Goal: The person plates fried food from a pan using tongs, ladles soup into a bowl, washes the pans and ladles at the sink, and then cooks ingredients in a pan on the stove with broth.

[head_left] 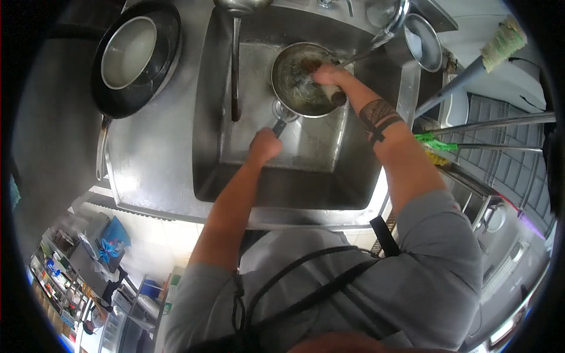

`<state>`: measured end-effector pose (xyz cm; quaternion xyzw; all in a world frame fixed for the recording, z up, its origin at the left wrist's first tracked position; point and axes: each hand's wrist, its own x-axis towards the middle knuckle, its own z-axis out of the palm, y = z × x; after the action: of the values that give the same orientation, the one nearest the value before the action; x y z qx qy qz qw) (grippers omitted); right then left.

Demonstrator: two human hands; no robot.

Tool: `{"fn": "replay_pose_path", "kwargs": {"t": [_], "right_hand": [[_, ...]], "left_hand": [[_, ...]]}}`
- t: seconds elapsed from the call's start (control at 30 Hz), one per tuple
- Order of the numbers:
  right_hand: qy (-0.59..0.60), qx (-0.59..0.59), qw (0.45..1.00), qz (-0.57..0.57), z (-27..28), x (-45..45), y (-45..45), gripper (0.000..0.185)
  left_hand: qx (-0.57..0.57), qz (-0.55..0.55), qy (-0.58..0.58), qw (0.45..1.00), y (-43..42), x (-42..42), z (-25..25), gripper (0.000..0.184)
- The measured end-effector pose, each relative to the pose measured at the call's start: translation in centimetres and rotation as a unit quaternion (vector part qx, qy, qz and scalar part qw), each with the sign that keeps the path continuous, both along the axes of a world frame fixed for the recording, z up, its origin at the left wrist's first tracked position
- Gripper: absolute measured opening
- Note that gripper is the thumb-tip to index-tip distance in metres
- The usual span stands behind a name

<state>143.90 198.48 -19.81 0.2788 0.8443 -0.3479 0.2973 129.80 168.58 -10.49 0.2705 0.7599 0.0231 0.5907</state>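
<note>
The steel pan (294, 97) is in the sink basin (253, 141), just beyond the left hand (268, 145), which is closed around its handle (281, 126), and beneath the right hand (327, 75), which is over the pan's wet interior beside a cylindrical object (334, 94), its grip too obscured to tell.

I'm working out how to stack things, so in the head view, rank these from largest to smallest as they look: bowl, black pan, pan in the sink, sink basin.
Sink basin
Black pan
Pan in the sink
Bowl
</note>
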Motion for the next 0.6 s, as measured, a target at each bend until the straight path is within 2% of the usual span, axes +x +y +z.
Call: {"fn": "replay_pose_path", "kwargs": {"t": [0.03,0.1,0.17,0.2,0.23,0.27,0.3,0.33,0.4,0.43,0.47,0.53,0.6], "right_hand": [[-0.048,0.109,0.951,0.287,0.0,1.1,0.3,0.026],[-0.113,0.033,0.932,0.343,5.2,1.7,-3.5,0.028],[0.002,-0.019,0.891,0.454,4.1,1.2,-7.2,0.028],[0.002,-0.019,0.888,0.459,5.3,-0.3,-7.1,0.028],[-0.037,-0.001,0.950,0.311,6.5,-1.6,-6.9,0.027],[-0.074,0.015,0.986,0.151,7.1,-2.4,-7.2,0.026],[0.001,0.038,0.973,0.229,1.4,-0.8,-3.5,0.027],[0.004,0.036,0.973,0.226,0.9,0.1,-2.6,0.027],[0.024,0.063,0.896,0.438,1.0,-0.3,-1.0,0.030],[-0.022,-0.006,0.962,0.274,5.2,-1.1,-3.9,0.032],[-0.042,-0.077,0.977,0.196,7.0,-2.0,-6.5,0.032],[-0.001,-0.123,0.972,0.201,6.6,-1.8,-5.2,0.034],[-0.099,0.010,0.974,0.204,4.4,-0.9,0.0,0.038]], "left_hand": [[0.001,-0.001,-0.003,1.000,-0.3,0.3,0.1,0.033],[-0.012,0.000,-0.021,1.000,0.3,0.0,-0.2,0.034],[0.006,0.006,-0.007,1.000,0.0,0.6,-1.0,0.034],[0.018,0.011,0.009,1.000,-0.1,0.9,-1.3,0.033],[0.013,0.015,0.009,1.000,-0.4,1.2,-1.8,0.033],[0.035,0.030,0.017,0.999,-0.6,1.3,-2.1,0.033],[0.056,0.041,0.025,0.997,-1.0,1.3,-2.2,0.033],[0.053,0.039,0.028,0.997,-1.1,1.6,-2.2,0.033],[0.033,0.005,0.035,0.999,-0.4,1.2,-1.8,0.032],[0.033,0.006,0.035,0.999,-0.4,1.1,-1.6,0.032],[0.030,0.002,0.035,0.999,-0.3,1.2,-1.4,0.032],[0.024,-0.005,0.031,0.999,-0.3,1.4,-1.5,0.032],[0.011,-0.001,0.023,1.000,-0.2,0.6,-1.7,0.033]]}}
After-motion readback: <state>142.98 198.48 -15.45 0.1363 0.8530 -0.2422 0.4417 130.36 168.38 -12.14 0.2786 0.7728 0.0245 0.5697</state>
